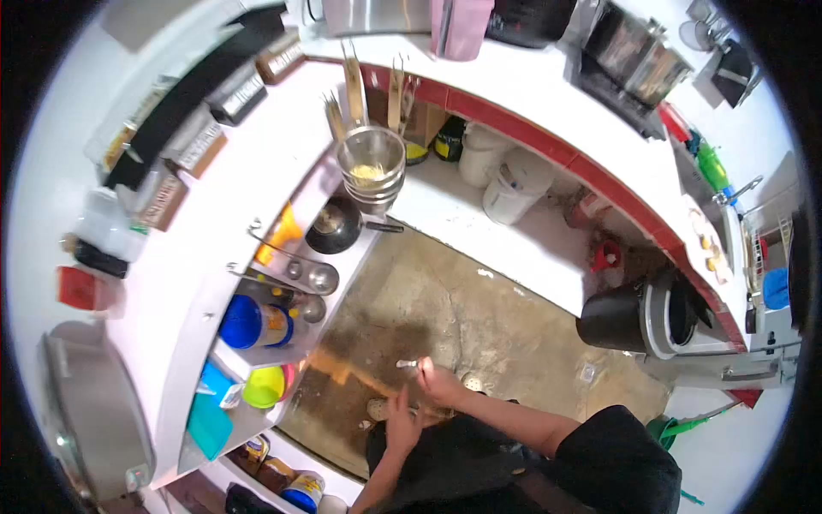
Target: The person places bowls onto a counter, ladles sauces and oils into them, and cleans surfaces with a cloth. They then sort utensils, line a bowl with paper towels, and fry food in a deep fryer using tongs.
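Observation:
In front of my body, above the floor, my right hand (440,384) is closed around a small item with a silvery-white end (408,364). Most of that item is hidden by the fingers, so its kind does not show. My left hand (401,425) is just below and to the left of it, fingers stretched out and somewhat blurred, with nothing visible in it. The two hands are close together but seem apart.
Stacked metal bowls (371,158), the top one with pale yellow bits, stand at the counter corner. Ladles (323,278) hang by the left shelves near a black pan (336,224). White buckets (517,186) sit under the back counter. A black bin (621,319) stands right.

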A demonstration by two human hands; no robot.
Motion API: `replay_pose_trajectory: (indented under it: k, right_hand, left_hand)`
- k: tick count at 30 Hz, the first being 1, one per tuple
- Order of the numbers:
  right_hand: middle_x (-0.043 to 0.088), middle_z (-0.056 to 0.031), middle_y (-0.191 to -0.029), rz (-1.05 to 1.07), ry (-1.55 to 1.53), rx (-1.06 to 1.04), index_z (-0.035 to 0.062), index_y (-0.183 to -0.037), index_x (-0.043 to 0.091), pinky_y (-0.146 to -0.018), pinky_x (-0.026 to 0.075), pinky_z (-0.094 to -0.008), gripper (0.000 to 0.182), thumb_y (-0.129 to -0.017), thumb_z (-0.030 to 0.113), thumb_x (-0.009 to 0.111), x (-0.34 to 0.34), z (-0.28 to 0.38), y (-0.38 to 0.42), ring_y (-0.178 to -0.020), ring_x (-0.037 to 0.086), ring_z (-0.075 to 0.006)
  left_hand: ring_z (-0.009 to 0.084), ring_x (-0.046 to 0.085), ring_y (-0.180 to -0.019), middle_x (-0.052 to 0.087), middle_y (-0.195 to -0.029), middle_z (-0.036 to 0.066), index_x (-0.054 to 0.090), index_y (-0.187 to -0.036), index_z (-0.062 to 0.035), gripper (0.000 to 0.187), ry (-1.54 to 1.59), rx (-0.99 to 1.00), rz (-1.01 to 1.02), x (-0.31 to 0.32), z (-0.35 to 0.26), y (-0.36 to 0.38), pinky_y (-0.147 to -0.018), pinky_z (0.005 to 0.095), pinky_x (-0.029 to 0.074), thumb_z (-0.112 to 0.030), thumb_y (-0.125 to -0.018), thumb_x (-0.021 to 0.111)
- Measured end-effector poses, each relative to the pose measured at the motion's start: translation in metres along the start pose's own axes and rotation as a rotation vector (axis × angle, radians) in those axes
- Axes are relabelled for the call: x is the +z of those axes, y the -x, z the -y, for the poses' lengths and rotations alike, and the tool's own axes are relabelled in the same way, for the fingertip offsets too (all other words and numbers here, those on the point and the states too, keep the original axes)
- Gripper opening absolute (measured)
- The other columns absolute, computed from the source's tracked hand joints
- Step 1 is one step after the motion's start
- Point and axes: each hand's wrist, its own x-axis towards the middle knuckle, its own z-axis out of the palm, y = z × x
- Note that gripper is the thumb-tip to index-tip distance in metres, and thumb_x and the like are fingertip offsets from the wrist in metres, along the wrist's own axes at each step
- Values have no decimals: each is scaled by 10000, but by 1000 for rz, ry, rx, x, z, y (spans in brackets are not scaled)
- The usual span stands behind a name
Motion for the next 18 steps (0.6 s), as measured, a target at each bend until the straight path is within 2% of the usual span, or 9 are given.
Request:
replay_pose_trajectory:
  k: [3, 4, 6, 7, 8, 11, 13, 17, 18]
  right_hand:
    - [560, -210, -698, -338, -99, -238, 25, -989, 443, -511, 451, -442, 194, -882, 159, 534, -39, 71, 19, -630, 587, -389]
    - [566, -203, -715, -339, -173, -42, 26, -951, 457, -517, 459, -422, 165, -878, 146, 544, -55, 100, 18, -621, 584, -387]
    - [556, -230, -748, -440, -73, -56, 9, -949, 464, -562, 434, -447, 199, -861, 158, 563, -79, 136, 7, -690, 547, -424]
    - [560, -226, -795, -414, -38, -101, 4, -937, 461, -581, 438, -436, 206, -854, 158, 571, -94, 159, 3, -712, 556, -408]
    - [549, -227, -930, -310, -88, -79, 7, -1027, 481, -673, 450, -418, 260, -858, 181, 571, -95, 165, -3, -804, 563, -375]
    - [515, -220, -1048, -381, 16, -304, 23, -1148, 476, -778, 440, -401, 350, -865, 210, 563, -89, 179, -11, -891, 547, -352]
    - [492, -215, -1145, -100, -83, -55, 40, -1218, 457, -853, 417, -395, 403, -898, 278, 513, -92, 165, -3, -984, 521, -360]
    - [517, -226, -1149, 66, 7, 196, 25, -1197, 485, -887, 403, -396, 450, -925, 379, 433, -90, 83, 21, -1043, 508, -379]
    - [527, -223, -1140, 126, -12, 303, 24, -1199, 488, -897, 398, -398, 475, -925, 406, 419, -94, 63, 28, -1047, 510, -379]
  left_hand:
    - [388, 512, -1022, 530, -1055, 227, 503, -1159, -25, 367, 203, 201, -245, -22, -75, -24, -835, 410, 435, -36, -793, 537]
    - [371, 549, -948, 561, -976, 213, 533, -1095, -25, 294, 197, 157, -164, -31, -80, -33, -784, 407, 448, -41, -802, 536]
    - [338, 598, -811, 590, -851, 195, 568, -980, -22, 163, 272, 92, -92, -58, -100, -44, -687, 401, 461, -61, -830, 520]
    - [321, 608, -748, 589, -804, 191, 573, -929, -19, 120, 355, 81, -109, -75, -111, -50, -641, 399, 461, -77, -850, 505]
    - [296, 601, -719, 588, -782, 175, 562, -921, -18, 141, 360, 90, -146, -84, -105, -59, -632, 386, 456, -124, -879, 480]
    - [222, 569, -654, 569, -714, 118, 526, -887, -22, 282, 522, 82, -245, -133, -95, -80, -608, 344, 439, -276, -940, 415]
    - [190, 554, -657, 551, -712, 83, 505, -882, -25, 373, 580, 28, -438, -141, -26, -121, -602, 315, 430, -361, -956, 360]
    - [406, 568, -842, 594, -906, 239, 521, -974, 7, 454, 333, -125, -654, -188, 70, -174, -723, 465, 425, -393, -953, 309]
    - [472, 508, -953, 560, -1011, 294, 512, -1076, 12, 471, 305, -141, -586, -205, 66, -171, -798, 510, 389, -389, -950, 301]
